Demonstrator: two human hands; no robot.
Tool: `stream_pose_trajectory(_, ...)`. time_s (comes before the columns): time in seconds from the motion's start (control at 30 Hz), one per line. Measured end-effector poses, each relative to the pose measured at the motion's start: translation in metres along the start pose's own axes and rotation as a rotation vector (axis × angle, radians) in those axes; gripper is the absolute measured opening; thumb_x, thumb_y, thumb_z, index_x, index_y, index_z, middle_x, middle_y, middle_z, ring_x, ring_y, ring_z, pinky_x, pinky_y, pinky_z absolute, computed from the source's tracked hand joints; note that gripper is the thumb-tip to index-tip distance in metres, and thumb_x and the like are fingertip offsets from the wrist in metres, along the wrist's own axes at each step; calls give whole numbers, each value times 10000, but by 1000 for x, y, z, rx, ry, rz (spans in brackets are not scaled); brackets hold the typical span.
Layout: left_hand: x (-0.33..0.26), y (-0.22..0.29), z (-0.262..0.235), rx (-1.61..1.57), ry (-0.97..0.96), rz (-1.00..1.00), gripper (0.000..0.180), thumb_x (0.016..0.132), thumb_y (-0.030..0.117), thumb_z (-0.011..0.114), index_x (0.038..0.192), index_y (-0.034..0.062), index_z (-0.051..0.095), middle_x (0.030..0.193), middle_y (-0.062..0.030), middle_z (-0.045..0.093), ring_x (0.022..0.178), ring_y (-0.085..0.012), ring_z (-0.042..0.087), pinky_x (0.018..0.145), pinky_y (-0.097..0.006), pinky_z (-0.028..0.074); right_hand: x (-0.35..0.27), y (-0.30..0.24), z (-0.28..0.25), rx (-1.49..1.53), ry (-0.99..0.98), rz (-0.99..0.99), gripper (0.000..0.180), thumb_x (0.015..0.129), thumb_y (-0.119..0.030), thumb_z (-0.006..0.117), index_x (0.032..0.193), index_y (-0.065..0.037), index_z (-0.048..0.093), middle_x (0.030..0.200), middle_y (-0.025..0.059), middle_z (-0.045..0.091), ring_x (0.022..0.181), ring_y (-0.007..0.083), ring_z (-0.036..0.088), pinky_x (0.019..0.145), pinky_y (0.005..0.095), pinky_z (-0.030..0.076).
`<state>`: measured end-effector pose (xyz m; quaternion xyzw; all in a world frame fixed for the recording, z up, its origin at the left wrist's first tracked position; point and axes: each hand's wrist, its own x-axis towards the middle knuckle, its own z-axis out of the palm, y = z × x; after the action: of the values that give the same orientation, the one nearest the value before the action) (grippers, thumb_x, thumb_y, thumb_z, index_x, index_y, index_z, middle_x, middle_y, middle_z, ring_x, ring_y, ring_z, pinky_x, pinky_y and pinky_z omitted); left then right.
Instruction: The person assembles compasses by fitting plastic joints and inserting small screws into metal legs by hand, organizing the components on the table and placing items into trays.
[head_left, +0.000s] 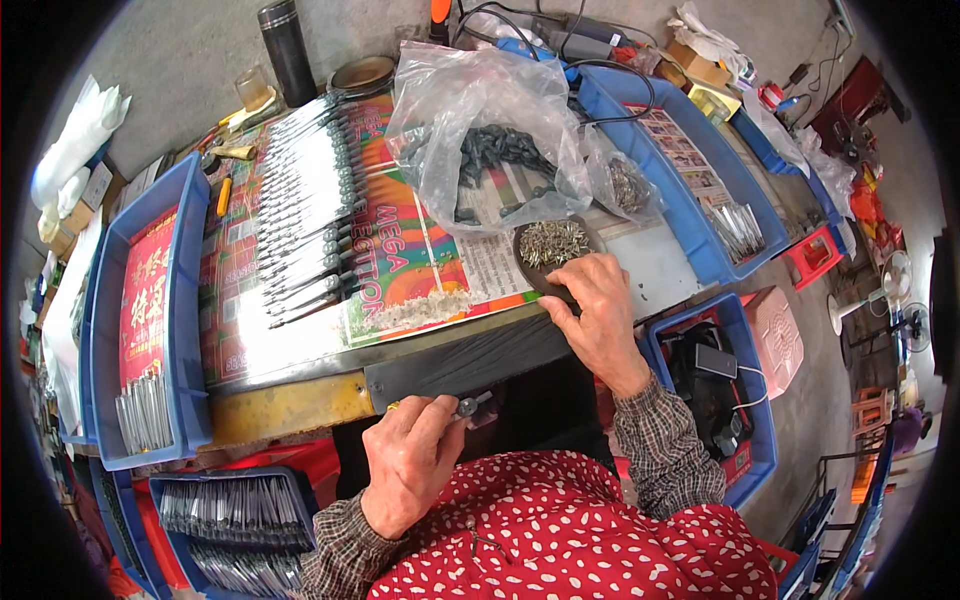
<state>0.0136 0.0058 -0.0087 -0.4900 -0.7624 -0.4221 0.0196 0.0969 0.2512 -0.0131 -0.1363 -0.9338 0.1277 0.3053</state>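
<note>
Presently, the right hand (598,318) rests on the dark dish (545,262) of small metal screws (552,240), fingertips pressed on its rim. The left hand (410,455) pinches a small dark-tipped tool (474,406) at the bench edge (300,395).

Bright, even daylight fills the frame, with soft shadows. Glare whitens the crumpled clear plastic bag (480,120) at upper centre. Fisheye bending and black vignetting mark the rim.

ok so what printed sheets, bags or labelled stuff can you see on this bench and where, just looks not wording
Printed poster: flat across the bench centre, bright orange, green and pink, under rows of metal pieces.
Red printed sheet: lining the blue tray on the left, red with yellow marks.
Clear plastic bag: crumpled at the back centre, dark parts inside.
Picture sheet: lining the right blue tray, small coloured panels.
</note>
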Motion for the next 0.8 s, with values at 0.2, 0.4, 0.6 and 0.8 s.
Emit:
stream_pose_trajectory(0.2,-4,0,-2,-27,-10,-13,256,697,-42,738,932,-14,639,774,-135,620,648,-291,621,564,-349,494,-3,-2,2,81,41,15,133,744,-76,707,855,-41,643,903,69,608,957,273,524,856,406,392)
stream_pose_trajectory(0.4,-6,2,-3,-43,-3,-5,243,706,-41,737,929,-18,643,766,-135,616,632,-282,618,555,-341,489,-6,0,3,193,76,69,107,734,-21,676,826,-48,629,868,65,606,933,271,526,839,391,407)
stream_pose_trajectory(0.6,-8,5,-6,-38,-2,-28,237,706,-36,742,924,-11,651,745,-121,604,590,-248,598,528,-318,470,-7,-18,-4,282,112,-6,115,734,-10,684,816,-45,610,855,68,595,874,279,535,790,381,437)
stream_pose_trajectory(0.8,-5,7,-5,-89,-14,-59,232,708,-28,749,920,-3,657,720,-104,596,547,-203,561,505,-297,445,-21,-52,-12,464,-34,-127,189,722,-15,726,859,-48,600,877,67,601,860,282,551,754,379,455)
